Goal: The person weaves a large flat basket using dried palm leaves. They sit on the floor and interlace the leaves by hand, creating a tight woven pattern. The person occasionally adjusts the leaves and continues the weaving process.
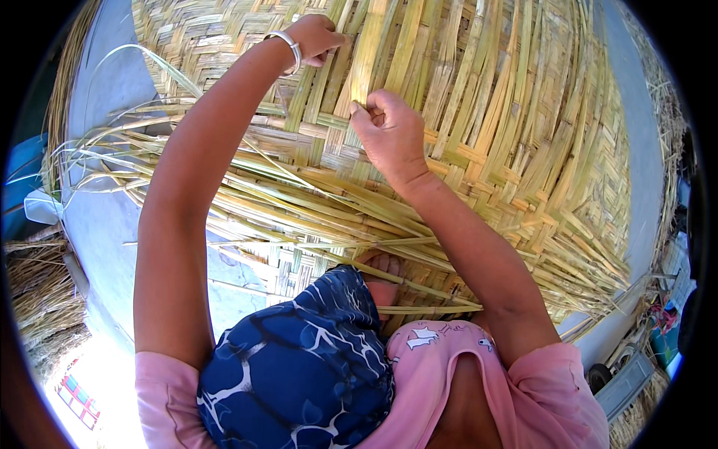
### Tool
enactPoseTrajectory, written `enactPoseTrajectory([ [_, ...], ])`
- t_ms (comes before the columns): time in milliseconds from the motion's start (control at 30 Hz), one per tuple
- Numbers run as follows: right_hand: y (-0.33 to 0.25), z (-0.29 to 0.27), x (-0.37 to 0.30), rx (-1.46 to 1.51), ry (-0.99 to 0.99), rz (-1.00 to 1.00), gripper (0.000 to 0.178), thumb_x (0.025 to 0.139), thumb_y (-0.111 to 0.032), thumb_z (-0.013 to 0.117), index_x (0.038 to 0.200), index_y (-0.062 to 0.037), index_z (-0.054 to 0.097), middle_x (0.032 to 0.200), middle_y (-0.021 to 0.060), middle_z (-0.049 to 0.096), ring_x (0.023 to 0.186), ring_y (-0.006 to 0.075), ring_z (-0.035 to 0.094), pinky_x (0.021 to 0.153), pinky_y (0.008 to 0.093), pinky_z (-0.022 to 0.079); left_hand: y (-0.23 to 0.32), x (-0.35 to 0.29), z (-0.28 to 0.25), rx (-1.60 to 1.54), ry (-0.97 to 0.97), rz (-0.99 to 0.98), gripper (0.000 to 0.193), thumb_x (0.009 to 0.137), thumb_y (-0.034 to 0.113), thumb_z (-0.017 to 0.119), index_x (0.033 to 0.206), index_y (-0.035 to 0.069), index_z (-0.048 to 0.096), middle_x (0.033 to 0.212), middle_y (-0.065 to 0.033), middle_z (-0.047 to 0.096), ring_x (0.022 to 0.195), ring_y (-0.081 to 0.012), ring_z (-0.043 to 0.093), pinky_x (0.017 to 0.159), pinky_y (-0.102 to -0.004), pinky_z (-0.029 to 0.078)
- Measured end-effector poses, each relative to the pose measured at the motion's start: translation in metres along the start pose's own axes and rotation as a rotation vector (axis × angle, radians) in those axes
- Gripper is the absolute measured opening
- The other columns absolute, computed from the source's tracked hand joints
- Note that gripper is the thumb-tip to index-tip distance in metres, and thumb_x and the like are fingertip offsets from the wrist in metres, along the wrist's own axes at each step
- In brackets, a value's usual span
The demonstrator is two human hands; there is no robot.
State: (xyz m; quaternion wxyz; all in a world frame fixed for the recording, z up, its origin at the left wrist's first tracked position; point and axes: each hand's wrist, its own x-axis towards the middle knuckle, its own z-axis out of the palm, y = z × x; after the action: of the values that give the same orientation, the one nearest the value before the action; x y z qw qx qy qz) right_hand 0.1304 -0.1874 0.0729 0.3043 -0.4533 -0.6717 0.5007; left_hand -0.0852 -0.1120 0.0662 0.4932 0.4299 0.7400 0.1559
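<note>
A large woven mat (202,45) of flat, yellow-green split-cane strips spreads out before me. My right hand (390,135) pinches the near end of a wide pale strip (366,63) between thumb and forefinger, just above the weave. Farther off and to the left, my left hand (318,39) is closed, its fingertips against the edge of a raised strip; whether it grips that strip is hidden. A white bangle (293,51) circles the left wrist. Many long strips (479,75) lie side by side over the mat to the right of my hands.
Loose strip ends (299,194) cross the mat in a bundle between my hands and body. My foot (383,262) rests on the near part of the mat. Grey floor (112,82) borders it. Dry stalks (45,292) and a white container (42,206) are at the left.
</note>
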Motion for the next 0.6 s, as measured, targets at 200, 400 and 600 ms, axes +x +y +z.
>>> enactPoseTrajectory([
  [200, -0.003, -0.003, 0.000, -0.026, -0.018, -0.021, 0.012, 0.074, -0.011, 0.063, 0.073, -0.0008, 0.057, 0.069, 0.0136, 0.057, 0.059, 0.0264, 0.057, 0.055, 0.0349, 0.046, 0.019, -0.021, 0.006, 0.304, 0.190, 0.069, 0.034, 0.083, 0.027, 0.060, 0.102, 0.000, 0.054, 0.067, -0.0096, 0.060, 0.058, -0.0185, 0.060, 0.051, -0.0320, 0.049],
  [400, -0.002, -0.002, -0.001, -0.032, -0.009, -0.023, 0.011, 0.073, -0.010, 0.063, 0.074, -0.0011, 0.057, 0.069, 0.0131, 0.057, 0.058, 0.0264, 0.057, 0.055, 0.0347, 0.046, 0.009, -0.030, 0.028, 0.740, 0.505, 0.248, 0.029, 0.085, 0.032, 0.054, 0.093, 0.004, 0.053, 0.080, -0.0213, 0.063, 0.077, -0.0390, 0.061, 0.070, -0.0478, 0.048],
  [600, -0.001, -0.002, 0.000, -0.023, -0.018, -0.005, 0.011, 0.073, -0.010, 0.064, 0.073, -0.0011, 0.057, 0.068, 0.0128, 0.057, 0.058, 0.0260, 0.056, 0.055, 0.0344, 0.046, 0.006, -0.024, 0.031, 0.687, 0.525, 0.240, 0.032, 0.087, 0.034, 0.051, 0.092, 0.003, 0.053, 0.080, -0.0215, 0.063, 0.079, -0.0397, 0.060, 0.070, -0.0499, 0.047],
])
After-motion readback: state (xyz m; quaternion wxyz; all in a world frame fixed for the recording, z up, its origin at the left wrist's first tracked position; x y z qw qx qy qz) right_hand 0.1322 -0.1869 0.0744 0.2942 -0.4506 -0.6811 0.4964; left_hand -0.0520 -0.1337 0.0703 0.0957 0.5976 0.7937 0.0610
